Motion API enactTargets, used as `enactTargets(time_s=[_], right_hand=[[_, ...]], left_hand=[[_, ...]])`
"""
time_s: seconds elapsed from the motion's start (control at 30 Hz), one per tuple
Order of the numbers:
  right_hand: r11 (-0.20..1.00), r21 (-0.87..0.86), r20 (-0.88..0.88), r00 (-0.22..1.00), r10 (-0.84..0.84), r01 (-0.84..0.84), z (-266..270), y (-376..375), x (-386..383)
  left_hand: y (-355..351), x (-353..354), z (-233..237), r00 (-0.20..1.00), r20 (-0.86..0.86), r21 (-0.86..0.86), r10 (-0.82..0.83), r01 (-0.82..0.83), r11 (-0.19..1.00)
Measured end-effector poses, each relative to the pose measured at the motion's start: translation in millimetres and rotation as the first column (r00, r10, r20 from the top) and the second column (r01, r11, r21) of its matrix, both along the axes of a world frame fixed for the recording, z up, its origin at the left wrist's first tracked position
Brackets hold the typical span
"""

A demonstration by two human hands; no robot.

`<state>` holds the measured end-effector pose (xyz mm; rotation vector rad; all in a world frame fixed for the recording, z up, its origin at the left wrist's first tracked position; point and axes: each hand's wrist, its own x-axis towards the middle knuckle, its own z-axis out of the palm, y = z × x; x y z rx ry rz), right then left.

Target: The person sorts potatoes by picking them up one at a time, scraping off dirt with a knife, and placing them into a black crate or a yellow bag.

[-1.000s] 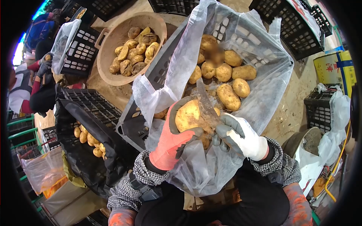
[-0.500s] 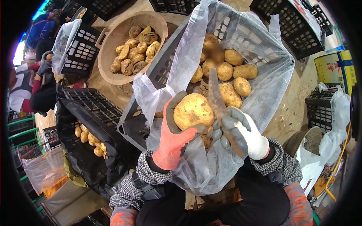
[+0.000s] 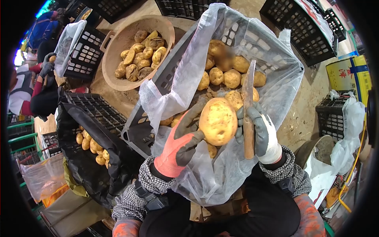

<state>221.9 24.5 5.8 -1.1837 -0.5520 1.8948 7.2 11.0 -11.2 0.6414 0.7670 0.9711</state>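
Note:
A large yellow potato [image 3: 218,121] is held up over a crate, with my left hand [image 3: 181,144], in a red and grey glove, closed around its left side. My right hand [image 3: 263,133], gloved in white and grey, grips a knife [image 3: 248,89] by its wooden handle. The knife's worn blade points up and away from me, just right of the potato. Some right fingertips reach the potato's right edge. Below lies the grey crate [image 3: 162,73], lined with thin white sheeting [image 3: 276,106] and holding several potatoes [image 3: 231,79]. A blurred patch covers part of that pile.
A brown tub [image 3: 110,75] of cut and spoiled-looking potatoes stands at upper left. Left of me, a crate with black lining [image 3: 122,173] holds smaller potatoes. More crates [image 3: 302,35] surround the area. Another person's gloved hand [image 3: 47,69] holds something round at far left.
My left hand has turned the potato more upright and shifted it right. The knife has swung from leaning left to nearly straight, and my right hand has moved slightly away from me.

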Motion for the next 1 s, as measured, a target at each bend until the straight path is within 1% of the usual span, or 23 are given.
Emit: enactTargets(time_s=[0.07,0.1,0.17,0.2,0.27,0.3,0.33,0.37,0.4,0.43,0.47,0.5,0.53,0.57,0.67,0.7,0.77,0.8,0.87,0.9,0.97,1.0], right_hand=[[0.999,0.018,0.054,0.997,0.047,-0.048,-3.7,-1.0,3.0],[0.999,0.019,0.054,0.997,0.047,-0.048,-6.9,-1.9,3.2],[0.984,0.089,0.038,0.987,0.154,-0.157,-12.1,-4.2,3.7],[0.983,0.09,0.038,0.987,0.155,-0.157,-11.3,-6.2,3.3],[0.983,0.025,-0.155,0.97,0.186,-0.184,-8.6,-10.2,0.6],[0.978,0.078,-0.146,0.968,0.202,-0.192,-4.7,-7.0,-1.0],[0.978,0.078,-0.148,0.968,0.203,-0.193,-5.6,-7.7,-0.9],[0.969,0.098,-0.184,0.953,0.24,-0.226,-7.5,-8.5,-0.4],[0.959,0.119,-0.219,0.935,0.278,-0.257,-8.6,-8.8,-0.1],[0.931,0.047,-0.133,0.921,0.365,-0.362,-3.3,-5.1,-0.1],[0.931,0.046,-0.135,0.921,0.364,-0.362,-6.0,-5.4,1.2],[0.954,0.028,-0.167,0.939,0.3,-0.3,-10.9,-6.0,3.7],[0.972,0.008,-0.195,0.953,0.233,-0.236,-14.6,-6.3,5.9],[0.98,0.025,-0.209,0.957,0.2,-0.199,-16.1,-5.9,7.5],[0.979,0.016,-0.247,0.948,0.199,-0.202,-10.0,-5.7,8.7],[0.979,0.016,-0.248,0.948,0.2,-0.202,-10.1,-4.8,8.3],[0.967,0.044,-0.153,0.955,0.253,-0.249,-10.7,-2.5,7.4],[0.968,0.043,-0.153,0.955,0.253,-0.249,-12.1,-4.2,5.9],[0.98,0.125,-0.213,0.961,0.178,-0.154,-18.5,-9.0,1.5],[0.98,0.124,-0.213,0.961,0.179,-0.155,-22.5,-9.2,2.1],[0.939,0.15,-0.228,0.913,0.338,-0.31,-28.9,-7.6,5.3],[0.938,0.15,-0.228,0.912,0.34,-0.312,-23.5,-6.3,5.9]], left_hand=[[0.1,0.4,-0.5,0.996,-0.059,-0.03,-0.07,0.068,0.997],[0.2,1.2,2.4,0.996,-0.06,-0.029,-0.07,0.069,0.997],[0.4,3.1,10.2,0.996,-0.07,0.001,-0.06,0.06,0.998],[0.3,1.5,9.7,0.996,-0.07,0.002,-0.059,0.059,0.998],[0.2,-4.4,6.1,0.974,-0.173,0.054,-0.148,0.159,0.986],[-0.4,-4.0,2.3,0.973,-0.175,0.053,-0.148,0.159,0.986],[-0.8,-2.5,-2.6,0.977,-0.188,0.048,-0.102,0.113,0.992],[-0.5,-1.0,-5.0,0.978,-0.201,0.046,-0.056,0.067,0.997],[0.6,0.3,-3.7,0.978,-0.203,0.045,-0.056,0.066,0.997],[2.0,1.6,-0.7,0.986,-0.165,-0.058,-0.007,-0.003,0.998],[2.7,2.3,2.9,0.99,-0.134,-0.163,0.046,-0.068,0.984],[3.5,2.5,7.6,0.99,-0.136,-0.163,0.043,-0.065,0.984],[4.8,2.9,12.7,0.993,-0.12,-0.14,0.023,-0.04,0.989],[5.7,3.5,15.6,0.995,-0.102,-0.117,0.005,-0.017,0.993],[6.0,1.4,17.8,0.995,-0.091,-0.1,0.05,-0.059,0.993],[4.3,0.4,11.7,0.994,-0.092,-0.1,0.051,-0.06,0.993],[-0.5,-1.6,-6.4,0.979,-0.168,0.091,0.111,-0.097,0.991],[-0.2,1.1,-0.9,0.98,-0.168,0.09,0.111,-0.097,0.991],[0.8,7.3,15.1,0.978,-0.167,0.039,0.122,-0.118,0.992],[-0.2,6.0,11.9,0.978,-0.166,0.038,0.124,-0.119,0.992],[-2.0,1.7,0.7,0.952,-0.282,0.142,0.117,-0.079,0.987],[-2.5,-0.7,-2.6,0.952,-0.282,0.142,0.119,-0.081,0.987]])
